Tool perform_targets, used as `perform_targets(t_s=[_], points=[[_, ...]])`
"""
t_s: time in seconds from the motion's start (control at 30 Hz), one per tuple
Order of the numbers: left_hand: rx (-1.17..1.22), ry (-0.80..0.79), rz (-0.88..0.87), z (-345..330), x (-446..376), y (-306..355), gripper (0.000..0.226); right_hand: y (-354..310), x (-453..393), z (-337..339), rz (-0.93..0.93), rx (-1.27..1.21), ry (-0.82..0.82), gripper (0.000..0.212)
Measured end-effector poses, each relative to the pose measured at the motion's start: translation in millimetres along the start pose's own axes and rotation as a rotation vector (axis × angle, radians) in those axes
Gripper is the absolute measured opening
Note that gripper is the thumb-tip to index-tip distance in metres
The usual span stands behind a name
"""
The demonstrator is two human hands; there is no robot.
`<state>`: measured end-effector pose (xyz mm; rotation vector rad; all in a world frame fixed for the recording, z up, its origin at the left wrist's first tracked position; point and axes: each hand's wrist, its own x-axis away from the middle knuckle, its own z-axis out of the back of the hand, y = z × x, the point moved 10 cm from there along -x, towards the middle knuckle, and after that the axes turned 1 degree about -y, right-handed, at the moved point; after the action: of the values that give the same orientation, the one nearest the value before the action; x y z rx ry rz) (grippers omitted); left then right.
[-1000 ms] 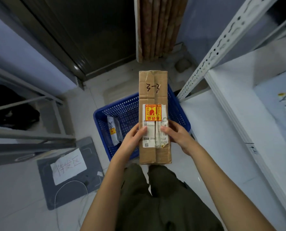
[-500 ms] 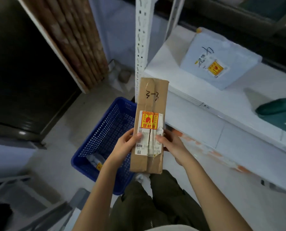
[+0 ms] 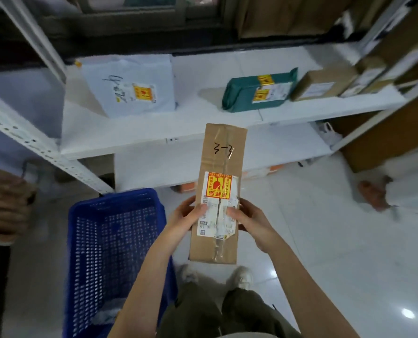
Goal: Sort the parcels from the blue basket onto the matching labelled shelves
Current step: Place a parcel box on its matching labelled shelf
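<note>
— What have you got?

— A long cardboard box (image 3: 219, 191), marked 3-3, held up in front of the white shelf (image 3: 154, 132). My left hand (image 3: 187, 217) and right hand (image 3: 250, 222) each pinch a side of it, thumbs on the label.

— And the step?

— Carrying it from the blue basket (image 3: 110, 245), near left. Next I'd judge I must find the matching shelf label; I can't read one here.

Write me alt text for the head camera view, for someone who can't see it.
Both hands, left hand and right hand, grip a long cardboard parcel marked "3-3" before a white shelf holding a white mailer, a green mailer and small boxes. A blue basket stands at lower left.
</note>
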<state>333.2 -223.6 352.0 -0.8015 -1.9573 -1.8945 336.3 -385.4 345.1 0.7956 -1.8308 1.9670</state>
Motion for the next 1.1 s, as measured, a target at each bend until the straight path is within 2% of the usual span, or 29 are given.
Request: perform_targets(t_s=[0.1,0.23,0.37,0.57,0.7,0.83,0.97,1.1], points=[[-0.073,-0.041,-0.008,-40,-9,11,0.051,4,10,43,0.017,-0.065,0.058,0.055],[-0.112,-0.081,-0.030,-103,-15,26,0.040,11,27,101,0.046,-0.129,0.092,0.072],[-0.127,-0.086,-0.020,-160,-21,32,0.032,15,39,156,0.073,-0.138,0.105,0.058],[-0.145,-0.097,-0.025,-226,-26,44,0.024,9,48,221,0.104,-0.133,0.120,0.059],[-0.157,-0.068,-0.026,-237,-36,56,0.019,1,42,237,0.120,-0.132,0.086,0.057],[-0.189,-0.041,-0.047,-239,-56,73,0.030,-13,22,246,0.144,-0.132,0.060,0.064],[-0.189,-0.025,-0.093,-238,-82,98,0.041,-40,-4,260,0.180,-0.116,0.043,0.086],[-0.155,-0.016,-0.151,-237,-107,132,0.057,-81,-28,277,0.238,-0.083,0.035,0.089]])
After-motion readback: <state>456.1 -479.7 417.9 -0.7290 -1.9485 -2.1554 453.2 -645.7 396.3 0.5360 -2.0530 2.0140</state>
